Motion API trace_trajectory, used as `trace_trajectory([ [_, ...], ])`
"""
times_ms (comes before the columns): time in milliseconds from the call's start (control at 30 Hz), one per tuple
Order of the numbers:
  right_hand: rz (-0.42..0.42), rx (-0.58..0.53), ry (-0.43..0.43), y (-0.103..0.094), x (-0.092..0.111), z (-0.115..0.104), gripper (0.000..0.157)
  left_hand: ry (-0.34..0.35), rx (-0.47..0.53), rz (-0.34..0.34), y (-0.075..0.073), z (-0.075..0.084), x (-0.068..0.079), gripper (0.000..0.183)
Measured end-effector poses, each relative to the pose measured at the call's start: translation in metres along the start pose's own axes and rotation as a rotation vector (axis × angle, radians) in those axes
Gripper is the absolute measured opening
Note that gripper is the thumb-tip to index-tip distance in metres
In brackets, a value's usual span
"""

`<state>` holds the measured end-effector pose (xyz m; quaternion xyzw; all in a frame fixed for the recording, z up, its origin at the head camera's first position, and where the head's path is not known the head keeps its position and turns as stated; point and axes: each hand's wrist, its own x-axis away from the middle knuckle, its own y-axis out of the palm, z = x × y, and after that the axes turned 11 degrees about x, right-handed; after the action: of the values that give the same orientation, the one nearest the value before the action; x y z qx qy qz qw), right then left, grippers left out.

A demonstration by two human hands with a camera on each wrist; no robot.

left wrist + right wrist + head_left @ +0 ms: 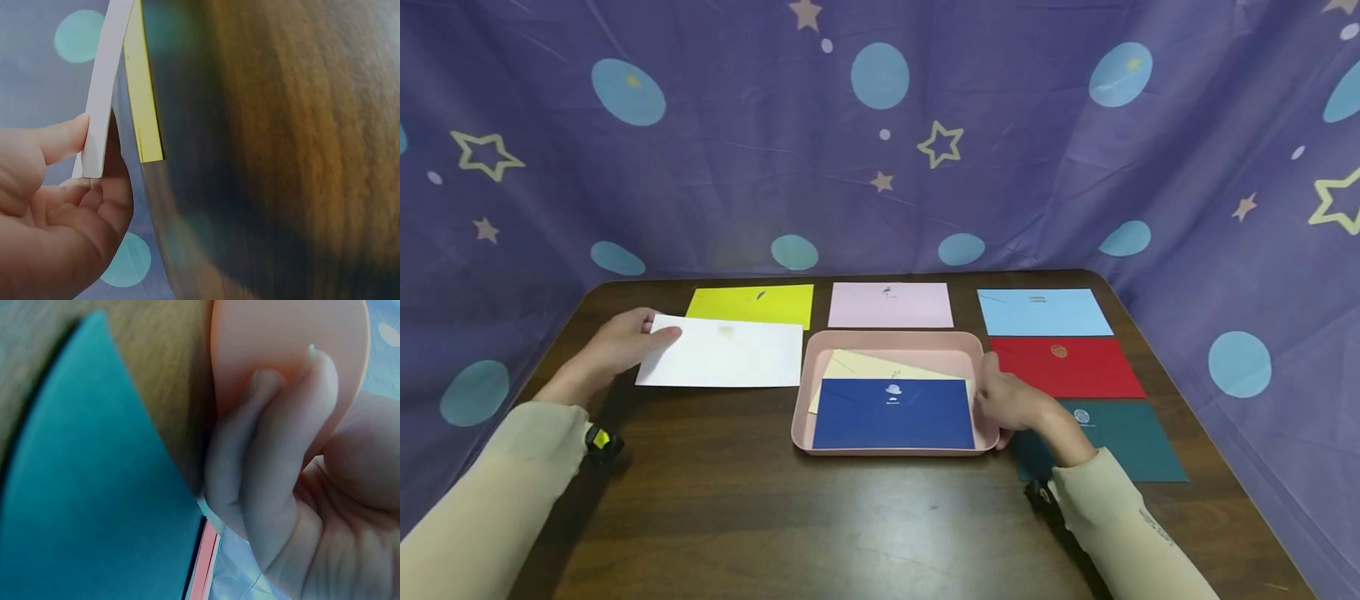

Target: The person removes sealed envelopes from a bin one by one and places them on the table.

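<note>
At the left of the head view, my left hand (613, 343) pinches the left end of a white envelope (730, 357). In the left wrist view the thumb lies on one face of the white envelope (100, 112), with fingers behind it. The envelope overlaps the near edge of a yellow envelope (748, 302) in the head view. My right hand (1011, 396) grips the right side of a pink tray (925, 343); in the right wrist view its fingers curl under the tray (275, 337). Inside the tray, a dark blue envelope (891, 425) lies over a cream envelope (853, 364).
A pink envelope (891, 304) lies behind the tray. On the right, a light blue envelope (1043, 315), a red envelope (1075, 371) and a teal envelope (1138, 442) form a column on the brown table (760, 517). A purple curtain (737, 167) surrounds the table's back and sides.
</note>
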<state>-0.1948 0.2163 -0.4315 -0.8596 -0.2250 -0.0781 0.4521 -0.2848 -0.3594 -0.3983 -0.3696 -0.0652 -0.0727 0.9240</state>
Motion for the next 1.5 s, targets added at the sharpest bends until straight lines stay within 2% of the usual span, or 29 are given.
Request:
trace_trajectory([
  [167,-0.003,0.011,-0.004,0.0,0.001,-0.001,0.03,0.009,-0.098,0.042,0.004,-0.001,-0.003,0.069],
  [367,-0.003,0.008,-0.017,-0.001,0.002,-0.002,0.028,-0.001,-0.147,0.065,0.01,0.0,-0.006,0.066],
  [633,0.001,0.009,-0.011,0.0,0.002,-0.001,0.03,-0.064,-0.133,0.077,0.014,-0.007,-0.009,0.081],
  [833,-0.003,0.0,0.001,0.0,0.001,-0.002,0.033,-0.096,-0.144,0.081,0.018,-0.006,-0.011,0.076],
  [1100,-0.003,-0.004,-0.013,0.0,0.002,-0.003,0.026,-0.13,-0.147,0.079,0.024,-0.009,-0.013,0.073],
  [1300,-0.001,-0.004,-0.015,0.0,0.002,-0.002,0.03,-0.16,-0.14,0.105,0.027,-0.009,-0.014,0.07],
  [1500,-0.002,-0.001,0.007,0.0,0.001,-0.001,0.033,-0.163,-0.138,0.11,0.028,-0.01,-0.015,0.069],
])
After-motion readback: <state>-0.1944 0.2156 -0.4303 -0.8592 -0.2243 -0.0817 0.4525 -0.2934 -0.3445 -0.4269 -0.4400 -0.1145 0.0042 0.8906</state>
